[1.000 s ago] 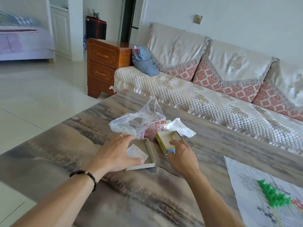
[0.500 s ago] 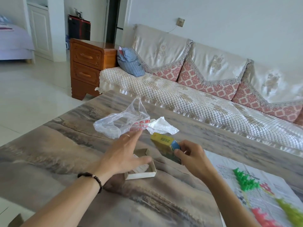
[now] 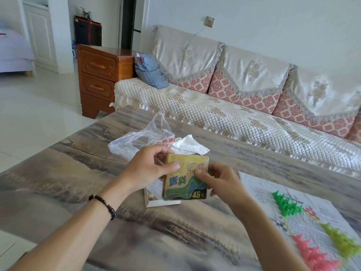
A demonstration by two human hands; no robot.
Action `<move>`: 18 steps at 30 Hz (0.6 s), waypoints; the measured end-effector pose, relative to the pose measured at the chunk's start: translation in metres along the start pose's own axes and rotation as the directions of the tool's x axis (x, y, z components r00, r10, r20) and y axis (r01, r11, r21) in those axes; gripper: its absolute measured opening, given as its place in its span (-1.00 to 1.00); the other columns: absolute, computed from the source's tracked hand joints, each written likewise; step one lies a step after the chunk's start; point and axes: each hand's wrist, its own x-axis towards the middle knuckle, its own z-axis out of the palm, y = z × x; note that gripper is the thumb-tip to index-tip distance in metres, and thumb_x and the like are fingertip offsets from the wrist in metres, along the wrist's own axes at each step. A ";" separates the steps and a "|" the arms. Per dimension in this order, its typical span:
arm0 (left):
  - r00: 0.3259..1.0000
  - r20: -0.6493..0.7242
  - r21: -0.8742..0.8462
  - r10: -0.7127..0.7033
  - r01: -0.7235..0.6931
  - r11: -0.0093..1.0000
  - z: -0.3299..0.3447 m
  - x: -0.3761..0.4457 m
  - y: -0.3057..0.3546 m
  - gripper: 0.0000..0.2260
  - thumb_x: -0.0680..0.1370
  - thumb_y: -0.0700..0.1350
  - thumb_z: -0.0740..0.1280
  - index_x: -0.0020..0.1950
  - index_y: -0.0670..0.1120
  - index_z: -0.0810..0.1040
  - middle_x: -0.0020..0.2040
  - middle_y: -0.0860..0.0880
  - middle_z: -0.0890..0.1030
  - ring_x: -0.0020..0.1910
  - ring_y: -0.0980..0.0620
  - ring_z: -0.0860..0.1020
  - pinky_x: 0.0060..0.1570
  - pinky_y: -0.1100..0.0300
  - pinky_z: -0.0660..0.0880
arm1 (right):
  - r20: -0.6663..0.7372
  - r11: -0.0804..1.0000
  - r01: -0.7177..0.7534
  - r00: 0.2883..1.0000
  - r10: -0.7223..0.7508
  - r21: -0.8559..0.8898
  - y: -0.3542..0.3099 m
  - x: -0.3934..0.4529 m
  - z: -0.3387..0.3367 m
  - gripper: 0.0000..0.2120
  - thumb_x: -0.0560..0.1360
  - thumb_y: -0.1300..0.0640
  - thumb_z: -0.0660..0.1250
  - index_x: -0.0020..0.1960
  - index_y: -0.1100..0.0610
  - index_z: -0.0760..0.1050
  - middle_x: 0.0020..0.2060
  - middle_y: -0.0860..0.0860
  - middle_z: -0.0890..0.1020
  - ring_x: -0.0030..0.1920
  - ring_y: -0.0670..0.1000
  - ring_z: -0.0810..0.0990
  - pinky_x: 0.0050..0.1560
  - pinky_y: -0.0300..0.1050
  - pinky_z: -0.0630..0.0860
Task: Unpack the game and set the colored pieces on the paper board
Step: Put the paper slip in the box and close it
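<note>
Both hands hold the game box lid (image 3: pixel 185 178) upright above the table, printed face toward the camera. Left hand (image 3: pixel 150 171) pinches its upper left corner, thumb on the face, fingers curled behind. Right hand (image 3: pixel 220 184) pinches the right edge, thumb on the print. Lid looks like thin worn cardboard: light, easily crushed, best held by the edges as now, not squeezed across the middle. The open box tray (image 3: pixel 156 201) sits on the table right under it, a folded leaflet inside.

Paper board (image 3: pixel 259 194) lies flat to the right, thin and likely to slide or crease. Green pieces (image 3: pixel 286 203), yellow-green pieces (image 3: pixel 341 241) and red pieces (image 3: pixel 312 253) already stand on it; small light plastic, probably easy to tip over.

Table (image 3: pixel 58 182) is glossy, marble pattern, probably slippery. Clear plastic bag (image 3: pixel 136 141) and white tissue (image 3: pixel 188 146) behind the hands. Sofa (image 3: pixel 234 114), wooden nightstand (image 3: pixel 97 79), tiled floor.
</note>
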 end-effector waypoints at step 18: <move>0.948 0.142 0.551 -0.285 0.164 0.818 -0.017 0.015 -0.047 -0.73 0.50 0.23 0.29 0.01 0.07 0.51 -0.03 0.10 0.59 -0.07 0.12 0.56 0.00 0.06 0.53 | -0.013 0.882 -0.052 0.999 0.052 -0.468 0.039 0.030 0.063 -0.67 0.57 -0.15 0.18 0.17 0.04 0.47 -0.05 -0.03 0.65 -0.04 0.01 0.61 0.01 0.04 0.55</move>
